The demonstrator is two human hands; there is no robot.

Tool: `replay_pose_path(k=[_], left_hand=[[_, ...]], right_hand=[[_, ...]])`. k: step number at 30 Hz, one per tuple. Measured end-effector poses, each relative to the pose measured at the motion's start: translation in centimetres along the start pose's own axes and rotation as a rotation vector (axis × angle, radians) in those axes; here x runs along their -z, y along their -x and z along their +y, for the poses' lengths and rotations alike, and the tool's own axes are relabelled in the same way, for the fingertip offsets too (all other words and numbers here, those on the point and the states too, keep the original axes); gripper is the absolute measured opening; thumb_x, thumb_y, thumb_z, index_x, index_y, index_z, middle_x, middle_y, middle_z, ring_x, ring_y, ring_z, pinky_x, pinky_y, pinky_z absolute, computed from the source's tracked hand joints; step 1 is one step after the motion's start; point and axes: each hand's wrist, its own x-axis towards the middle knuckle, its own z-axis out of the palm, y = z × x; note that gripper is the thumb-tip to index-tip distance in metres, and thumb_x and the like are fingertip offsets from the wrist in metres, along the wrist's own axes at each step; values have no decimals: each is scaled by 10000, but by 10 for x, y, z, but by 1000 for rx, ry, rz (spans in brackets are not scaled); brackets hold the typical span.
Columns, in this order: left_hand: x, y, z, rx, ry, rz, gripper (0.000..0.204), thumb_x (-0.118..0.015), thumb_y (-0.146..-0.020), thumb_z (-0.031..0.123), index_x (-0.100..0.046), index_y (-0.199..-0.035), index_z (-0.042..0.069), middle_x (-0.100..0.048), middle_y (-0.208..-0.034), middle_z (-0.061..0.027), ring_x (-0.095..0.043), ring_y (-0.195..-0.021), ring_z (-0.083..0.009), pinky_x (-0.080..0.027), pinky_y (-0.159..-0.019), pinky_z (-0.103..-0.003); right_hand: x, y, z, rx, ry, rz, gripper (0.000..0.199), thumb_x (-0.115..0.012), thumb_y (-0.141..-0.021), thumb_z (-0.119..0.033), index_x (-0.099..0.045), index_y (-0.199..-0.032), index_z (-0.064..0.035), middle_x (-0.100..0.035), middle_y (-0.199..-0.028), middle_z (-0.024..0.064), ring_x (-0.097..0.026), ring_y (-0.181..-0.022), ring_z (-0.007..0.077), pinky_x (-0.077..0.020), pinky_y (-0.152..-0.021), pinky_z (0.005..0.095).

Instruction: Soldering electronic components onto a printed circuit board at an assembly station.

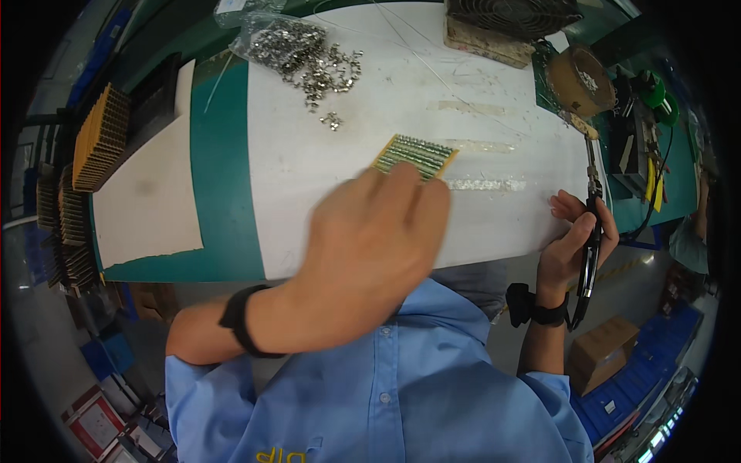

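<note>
A small circuit board panel (417, 154) with yellow edges lies on the white work surface. Rows of shiny metal parts cover it. My left hand (374, 235) is over its near edge, knuckles up and fingers curled down. The fingertips are hidden beneath the hand, so whatever they pinch does not show. At the right edge of the table, my right hand (567, 247) is closed around a black soldering iron (590, 258). The iron stands nearly upright in the picture, its metal end pointing away from me, near a yellowish piece by a round brown container (580, 81).
Loose small metal parts (328, 73) spill from a clear plastic bag (279, 42) at the far left. A black fan (513, 15) stands at the back. Stacked yellow-edged boards (100, 139) are at the left. Green spools (652, 89) sit at the right. Clear strips lie beside the panel.
</note>
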Motion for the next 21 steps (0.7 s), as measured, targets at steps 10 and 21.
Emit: replay_pose_path(k=[10, 21], left_hand=[[-33, 7, -28, 434, 166, 40, 403, -755, -709, 163, -577, -1029, -3, -589, -896, -71, -501, -698, -130, -400, -600, -245], [-40, -10, -25, 697, 293, -88, 561, -816, -632, 145, -552, -1103, -6, -572, -836, -40, -492, -730, -90, -366, -591, -203]], right_hand=[[3, -5, 16, 149, 72, -83, 368, -328, -970, -284, -305, -1168, 26, -615, -825, 282, -647, -702, 313, -544, -634, 359], [7, -6, 19, 216, 254, -275, 407, -215, -973, -379, -237, -1229, -64, -627, -820, 223, -652, -751, 274, -528, -744, 368]])
